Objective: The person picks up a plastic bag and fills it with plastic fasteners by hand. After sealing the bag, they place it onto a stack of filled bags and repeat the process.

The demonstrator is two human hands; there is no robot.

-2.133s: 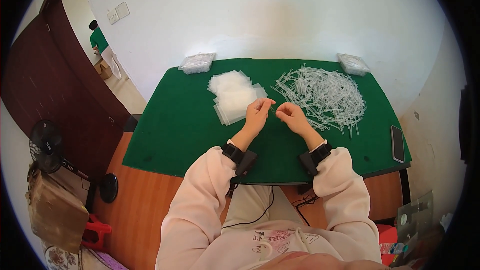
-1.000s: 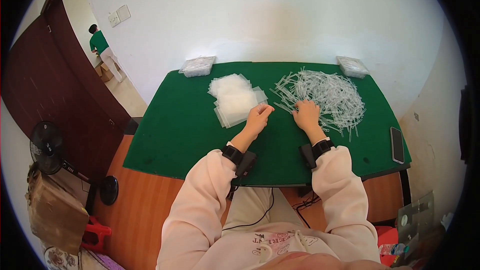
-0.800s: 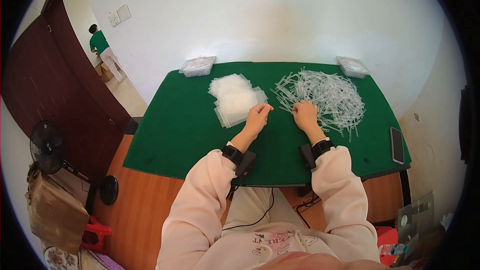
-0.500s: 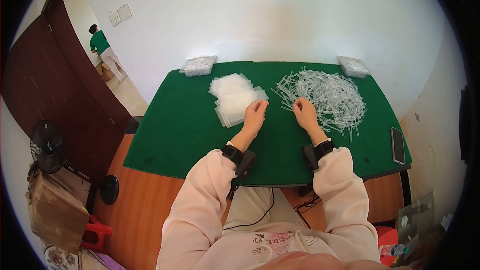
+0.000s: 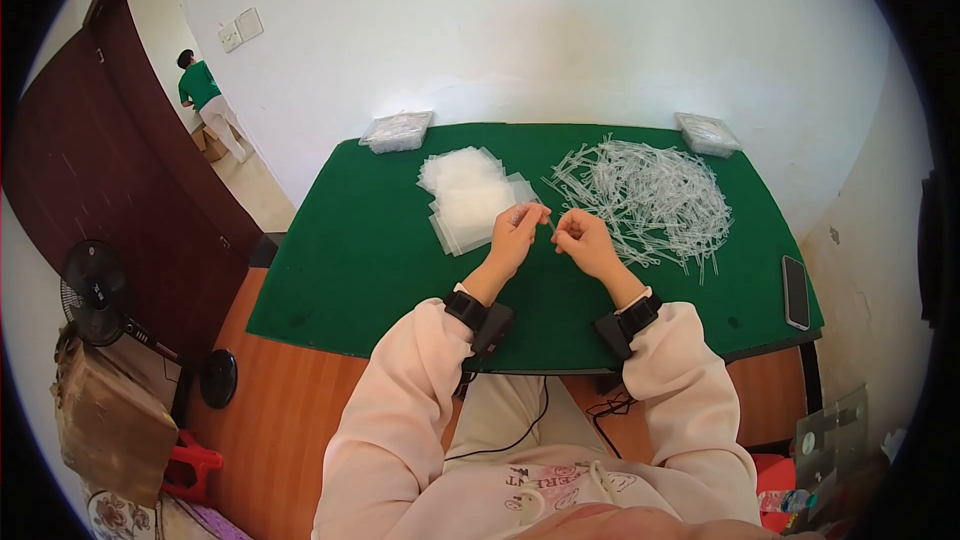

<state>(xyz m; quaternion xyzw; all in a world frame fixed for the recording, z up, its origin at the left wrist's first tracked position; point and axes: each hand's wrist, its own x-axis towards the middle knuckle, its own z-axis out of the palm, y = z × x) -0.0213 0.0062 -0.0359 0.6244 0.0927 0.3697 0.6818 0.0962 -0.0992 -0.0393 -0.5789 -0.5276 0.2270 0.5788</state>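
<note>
My left hand is closed in a pinch at the front right edge of a spread of clear flat plastic bags. Close beside it, my right hand is also closed, thumb against fingers. A thin clear plastic stick shows in the narrow gap between the two sets of fingertips; most of it is hidden. Behind my right hand lies a big loose heap of similar clear plastic sticks, some with small looped ends. Whether more pieces are inside my left hand cannot be made out.
The table has a green cloth. Filled clear packs stand at the back left and back right. A phone lies at the right edge. Left of the table are a black fan and a cardboard box. Another person is beyond the doorway.
My right hand has moved left and slightly nearer, from the edge of the stick heap to beside my left hand. The thin stick now shows between them. My left hand has barely moved.
</note>
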